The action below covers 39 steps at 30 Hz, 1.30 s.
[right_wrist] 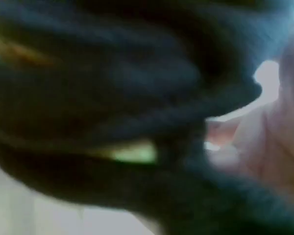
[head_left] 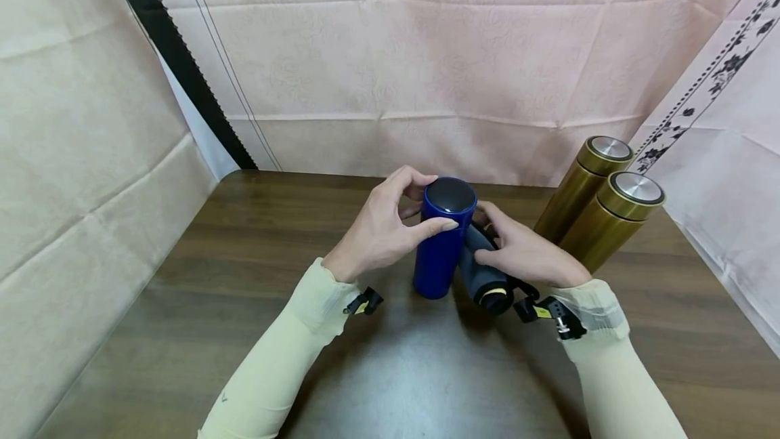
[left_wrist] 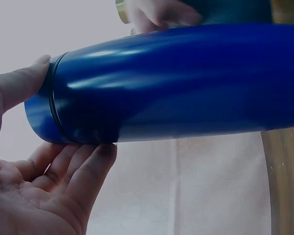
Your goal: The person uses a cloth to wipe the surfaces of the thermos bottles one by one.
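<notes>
A blue thermos flask (head_left: 440, 249) with a dark round top stands upright on the table. Around its top, my left hand (head_left: 390, 225) grips with the thumb on the near side and the fingers on the far side. The left wrist view shows the thumb and fingertips against the flask (left_wrist: 176, 88) near its lid seam. Right beside the flask, my right hand (head_left: 527, 246) holds a dark grey-blue folded umbrella (head_left: 478, 266), tilted, with a black end and strap. In the right wrist view, blurred dark fabric of the umbrella (right_wrist: 112, 93) hides much of the hand.
Two gold thermos flasks (head_left: 612, 222) with silver-topped lids stand on the right, close behind my right hand. Beneath everything lies a brown wooden table (head_left: 213, 330). Pale cloth (head_left: 390, 59) hangs along the table's back and sides.
</notes>
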Motion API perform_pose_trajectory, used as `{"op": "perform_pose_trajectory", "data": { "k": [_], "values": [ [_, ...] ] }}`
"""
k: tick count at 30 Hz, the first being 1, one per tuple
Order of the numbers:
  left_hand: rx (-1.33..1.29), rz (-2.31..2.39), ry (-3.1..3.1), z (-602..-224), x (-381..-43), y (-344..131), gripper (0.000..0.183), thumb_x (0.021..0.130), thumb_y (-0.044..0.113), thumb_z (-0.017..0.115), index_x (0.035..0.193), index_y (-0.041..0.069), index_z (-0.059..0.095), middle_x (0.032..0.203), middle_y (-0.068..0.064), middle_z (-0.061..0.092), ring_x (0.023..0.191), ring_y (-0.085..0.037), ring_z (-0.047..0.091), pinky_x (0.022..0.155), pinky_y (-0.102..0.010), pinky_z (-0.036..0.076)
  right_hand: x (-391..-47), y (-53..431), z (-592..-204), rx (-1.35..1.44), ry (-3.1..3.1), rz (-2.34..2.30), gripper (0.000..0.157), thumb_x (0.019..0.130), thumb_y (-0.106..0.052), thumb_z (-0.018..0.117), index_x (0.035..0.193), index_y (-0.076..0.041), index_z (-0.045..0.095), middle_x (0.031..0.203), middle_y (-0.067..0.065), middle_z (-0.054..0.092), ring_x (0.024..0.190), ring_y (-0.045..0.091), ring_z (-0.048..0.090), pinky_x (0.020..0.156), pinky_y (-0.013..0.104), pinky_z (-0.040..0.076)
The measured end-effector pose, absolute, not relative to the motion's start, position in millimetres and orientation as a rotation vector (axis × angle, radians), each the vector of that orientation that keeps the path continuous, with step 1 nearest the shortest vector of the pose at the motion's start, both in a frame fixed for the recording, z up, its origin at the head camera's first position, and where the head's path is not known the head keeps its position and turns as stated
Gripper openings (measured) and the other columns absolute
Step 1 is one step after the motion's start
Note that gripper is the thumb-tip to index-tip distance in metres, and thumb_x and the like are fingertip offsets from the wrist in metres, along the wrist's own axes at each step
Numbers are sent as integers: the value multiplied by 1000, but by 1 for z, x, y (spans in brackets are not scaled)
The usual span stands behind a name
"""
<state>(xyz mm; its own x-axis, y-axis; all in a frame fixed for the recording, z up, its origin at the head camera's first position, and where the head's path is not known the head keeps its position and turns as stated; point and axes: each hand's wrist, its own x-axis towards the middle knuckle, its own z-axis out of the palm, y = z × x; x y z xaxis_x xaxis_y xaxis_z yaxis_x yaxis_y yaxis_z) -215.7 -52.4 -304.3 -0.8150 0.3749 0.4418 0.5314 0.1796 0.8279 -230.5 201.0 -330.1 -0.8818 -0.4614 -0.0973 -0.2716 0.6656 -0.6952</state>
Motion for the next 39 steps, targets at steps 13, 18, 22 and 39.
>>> {"op": "perform_pose_trajectory", "data": {
  "k": [13,18,22,39],
  "values": [
    [-863,-1754,-2309,-305,-216,-53,50,84,20,85,125,9,58,120,-2,63,104,-13,73,94,-26,58,-192,217,-297,-547,2741,-1369,68,91,-5,64,150,-14,31,136,12,52,114,25,54,92,25,50],
    [-856,-1768,-2299,-305,-215,-53,50,84,18,85,125,8,58,121,-2,63,105,-14,73,94,-26,58,-179,213,-291,-801,2911,-1283,66,82,-1,78,134,-12,41,117,5,63,98,15,62,83,16,52],
    [-866,-1775,-2286,-305,-216,-52,48,84,17,85,123,8,58,122,-3,63,106,-14,73,95,-26,57,-164,211,-283,-1064,2998,-1037,63,72,-3,87,120,-20,52,100,-10,63,86,3,61,77,15,49],
    [-816,-1740,-2325,-303,-215,-53,48,83,24,87,122,12,60,121,0,65,100,-10,73,90,-25,59,-145,149,-332,-1644,3582,-197,27,101,3,42,109,-6,66,84,6,55,69,21,49,46,28,41]
  ]
}}
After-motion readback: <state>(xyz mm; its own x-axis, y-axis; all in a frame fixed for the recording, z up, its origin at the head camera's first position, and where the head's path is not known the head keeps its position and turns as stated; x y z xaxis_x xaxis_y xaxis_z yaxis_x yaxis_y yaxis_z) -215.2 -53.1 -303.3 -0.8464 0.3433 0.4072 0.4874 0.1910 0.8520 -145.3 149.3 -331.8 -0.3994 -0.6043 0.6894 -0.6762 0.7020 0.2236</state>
